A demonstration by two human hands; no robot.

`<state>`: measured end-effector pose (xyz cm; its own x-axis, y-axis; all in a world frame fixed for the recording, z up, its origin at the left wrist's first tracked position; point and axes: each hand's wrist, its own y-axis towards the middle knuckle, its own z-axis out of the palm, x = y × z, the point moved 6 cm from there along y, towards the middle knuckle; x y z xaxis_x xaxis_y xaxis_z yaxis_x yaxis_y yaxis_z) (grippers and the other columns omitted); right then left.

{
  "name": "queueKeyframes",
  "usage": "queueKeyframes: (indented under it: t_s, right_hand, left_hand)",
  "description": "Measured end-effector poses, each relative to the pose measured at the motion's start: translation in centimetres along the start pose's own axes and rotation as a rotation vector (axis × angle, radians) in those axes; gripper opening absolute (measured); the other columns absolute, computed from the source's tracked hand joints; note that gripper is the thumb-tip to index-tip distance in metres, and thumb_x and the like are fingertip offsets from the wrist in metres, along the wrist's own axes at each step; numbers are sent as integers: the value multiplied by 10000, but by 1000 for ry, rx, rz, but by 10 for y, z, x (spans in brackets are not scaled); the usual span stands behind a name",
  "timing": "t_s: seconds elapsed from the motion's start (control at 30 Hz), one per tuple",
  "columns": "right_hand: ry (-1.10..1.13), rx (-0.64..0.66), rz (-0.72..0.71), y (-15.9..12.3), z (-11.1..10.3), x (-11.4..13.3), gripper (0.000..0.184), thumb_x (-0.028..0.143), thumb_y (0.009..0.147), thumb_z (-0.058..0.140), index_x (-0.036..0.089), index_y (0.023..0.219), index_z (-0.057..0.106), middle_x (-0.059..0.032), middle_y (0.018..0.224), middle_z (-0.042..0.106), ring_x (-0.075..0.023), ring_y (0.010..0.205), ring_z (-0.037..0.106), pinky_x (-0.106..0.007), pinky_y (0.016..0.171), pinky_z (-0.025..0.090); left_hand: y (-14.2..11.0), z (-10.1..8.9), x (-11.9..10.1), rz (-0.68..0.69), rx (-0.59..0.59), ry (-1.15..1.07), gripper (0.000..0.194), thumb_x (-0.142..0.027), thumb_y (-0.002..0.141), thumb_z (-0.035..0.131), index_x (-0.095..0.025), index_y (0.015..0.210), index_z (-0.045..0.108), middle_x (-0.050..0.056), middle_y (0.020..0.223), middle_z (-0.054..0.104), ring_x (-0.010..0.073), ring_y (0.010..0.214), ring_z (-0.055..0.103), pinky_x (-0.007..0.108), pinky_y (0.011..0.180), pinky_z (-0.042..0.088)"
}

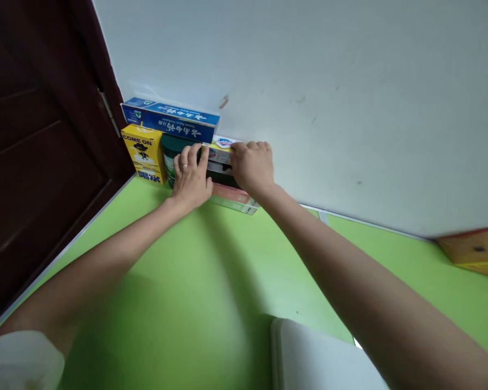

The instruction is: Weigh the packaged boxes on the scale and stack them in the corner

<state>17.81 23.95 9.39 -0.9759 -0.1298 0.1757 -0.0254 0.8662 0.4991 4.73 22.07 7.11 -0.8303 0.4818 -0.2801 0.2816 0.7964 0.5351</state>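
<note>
My left hand [192, 181], with a ring on one finger, reaches over the front of a dark green canister [174, 143]. Its fingers are spread, and the index finger touches the left end of a white and yellow soap box [223, 142]. My right hand [252, 167] is closed around the right end of that soap box. Beneath the box are stacked a dark box [222, 177], a pink box [230, 193] and a light green box [236, 204]. My left thumb is beside this stack. My fingers hide parts of the canister and the boxes.
A blue toothpaste box [171, 122] lies across the back, above the canister. A yellow box [143, 155] stands by the dark door frame [101, 70]. The green surface [179, 303] meets a white wall [309, 97]. An orange packet [474, 249] and a white object [321, 357] lie rightward.
</note>
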Motion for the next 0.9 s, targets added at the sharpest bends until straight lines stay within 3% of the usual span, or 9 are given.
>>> queueKeyframes:
  t_s: [0.2,0.3,0.37,0.43,0.5,0.6,0.7,0.8,0.9]
  right_hand:
    - [7,103,32,1,-6,4,367,181,898,401,103,1204,589,-207,1084,660,-352,1046,543,-530,973,318]
    - [132,114,118,-20,-29,-6,440,212,876,478,57,1287,514,-215,1139,650,-352,1095,546,-502,975,356]
    - [286,128,135,-49,-51,-11,403,197,864,489,65,1238,554,-192,1129,660,-322,1091,563,-453,946,407]
    - [476,234,95,-88,-73,-12,279,204,863,487,110,1073,645,-147,1054,690,-277,1010,611,-403,885,456]
    - [640,422,31,-136,-95,-12,215,247,875,474,169,850,672,-81,892,707,-228,838,642,-358,775,487]
    - [811,745,43,-208,-131,-19,250,252,878,459,184,695,615,-15,685,635,-160,634,568,-282,622,454]
    - [1022,1032,99,-271,-166,-31,187,182,849,472,172,715,602,16,679,589,-117,620,516,-229,610,425]
    - [1151,1087,148,-318,-193,-56,187,58,767,448,178,722,584,31,710,578,-103,662,530,-198,635,427]
    - [1197,967,250,-354,-206,-96,273,-11,670,425,182,722,610,34,742,600,-105,707,551,-200,673,433]
  left_hand:
    - [0,-1,-7,9,102,55,569,-146,714,580,-105,1275,497,213,1488,306,397,1396,200,602,1122,137]
    - [-7,-10,-21,55,137,77,495,-139,727,571,-86,1218,560,230,1477,321,398,1395,212,589,1122,153]
    - [-18,-19,-41,137,181,56,407,-148,751,559,-88,1150,615,224,1431,393,392,1383,242,579,1125,159]
    - [-33,-29,-71,264,270,4,297,-179,776,558,-114,1044,667,191,1325,515,378,1355,299,577,1123,169]
    - [-56,-37,-113,435,431,-78,195,-234,792,571,-137,909,692,154,1130,631,348,1245,443,549,1090,262]
    - [-101,-47,-184,646,789,-220,177,-298,788,607,-165,696,676,79,768,666,251,865,625,390,865,472]
    - [-144,-57,-242,689,1127,-318,248,-390,778,647,-180,649,677,36,627,638,194,631,612,291,623,466]
    - [-169,-57,-289,681,1313,-378,241,-404,788,620,-196,707,712,33,673,670,181,621,619,264,575,438]
    - [-177,-39,-336,689,1382,-412,217,-265,797,544,-211,705,734,27,726,685,162,662,632,253,626,450]
